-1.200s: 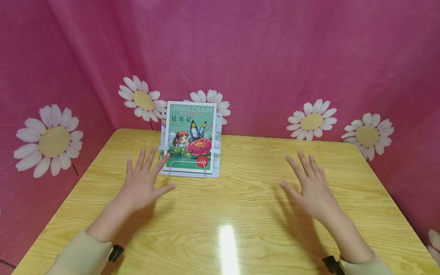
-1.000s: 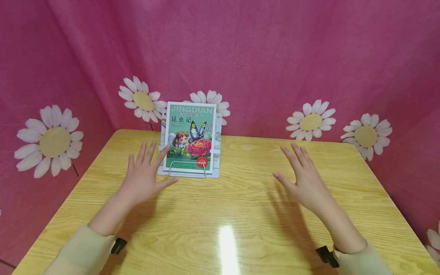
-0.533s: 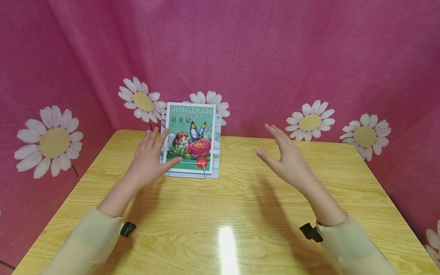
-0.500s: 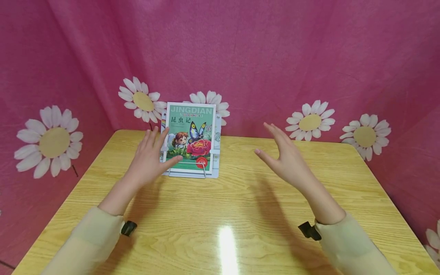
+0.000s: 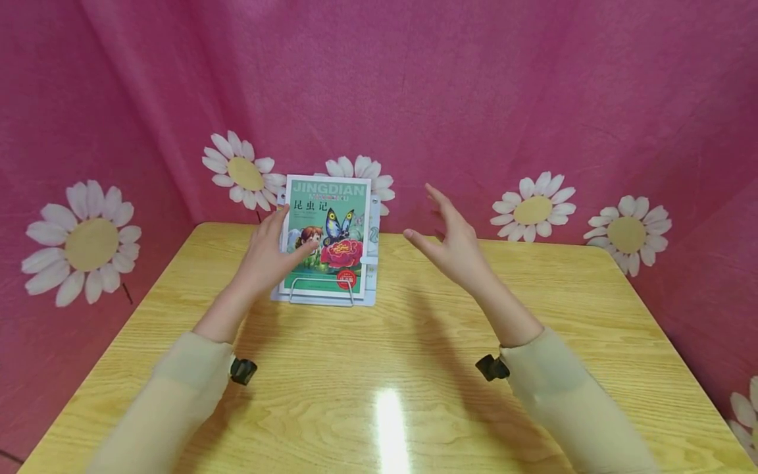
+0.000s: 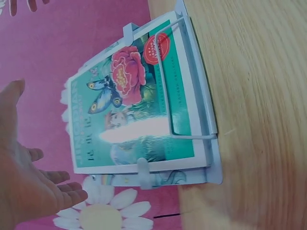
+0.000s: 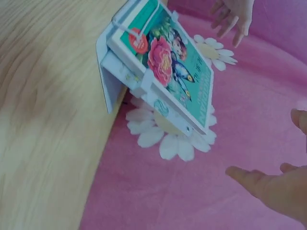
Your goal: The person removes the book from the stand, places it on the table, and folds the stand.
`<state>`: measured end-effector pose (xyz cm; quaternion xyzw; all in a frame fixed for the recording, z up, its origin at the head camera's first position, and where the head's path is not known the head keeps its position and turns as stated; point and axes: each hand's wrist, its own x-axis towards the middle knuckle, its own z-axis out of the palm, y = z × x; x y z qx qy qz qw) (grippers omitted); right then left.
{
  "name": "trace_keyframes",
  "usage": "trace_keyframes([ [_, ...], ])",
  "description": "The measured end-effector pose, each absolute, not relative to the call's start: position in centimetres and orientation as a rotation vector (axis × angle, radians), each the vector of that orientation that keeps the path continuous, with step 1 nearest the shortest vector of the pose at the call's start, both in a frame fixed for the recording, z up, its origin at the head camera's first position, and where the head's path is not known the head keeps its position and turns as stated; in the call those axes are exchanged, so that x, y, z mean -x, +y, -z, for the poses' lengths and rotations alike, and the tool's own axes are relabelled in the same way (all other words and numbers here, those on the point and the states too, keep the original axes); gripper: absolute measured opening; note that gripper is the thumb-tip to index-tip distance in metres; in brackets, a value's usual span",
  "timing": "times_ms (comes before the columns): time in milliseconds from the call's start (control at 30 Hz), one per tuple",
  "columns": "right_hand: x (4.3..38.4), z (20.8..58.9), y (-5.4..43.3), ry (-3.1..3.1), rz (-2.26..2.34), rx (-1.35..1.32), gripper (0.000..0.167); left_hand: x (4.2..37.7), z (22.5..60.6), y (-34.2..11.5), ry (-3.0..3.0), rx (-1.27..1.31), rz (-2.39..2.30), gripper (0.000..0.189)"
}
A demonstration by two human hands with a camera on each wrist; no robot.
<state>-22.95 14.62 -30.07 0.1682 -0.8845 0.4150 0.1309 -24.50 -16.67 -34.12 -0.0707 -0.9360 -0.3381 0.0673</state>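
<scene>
A green-covered book with a butterfly and a red flower leans upright on a pale book stand. A wire bracket crosses the lower front of the cover, and small side clips sit at the edges. My left hand is at the book's left side, fingers spread, its thumb overlapping the cover in the head view. In the left wrist view a gap shows between that hand and the book. My right hand hangs right of the stand with fingers extended, apart from it and holding nothing.
The stand is near the back edge of a wood-grain table. A pink curtain printed with large daisies hangs behind and at both sides. Black wrist straps show at both sleeves.
Both hands have moved forward and inward toward the book and its stand. My right hand has travelled farther, to the left. The book and stand have stayed in place.
</scene>
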Motion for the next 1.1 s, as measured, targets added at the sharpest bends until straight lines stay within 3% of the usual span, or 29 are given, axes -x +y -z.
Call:
trace_keyframes([
  [633, 27.0, 34.4, 9.1, -2.533, -1.804, -0.333, 0.079, 28.0, 37.6, -16.9, -2.640, -0.009, 1.325, 0.088],
  [1100, 29.4, 37.1, 6.5, -2.586, -1.823, -0.137, 0.072, 30.3, 39.7, -16.3, -2.495, -0.192, 1.398, 0.077],
])
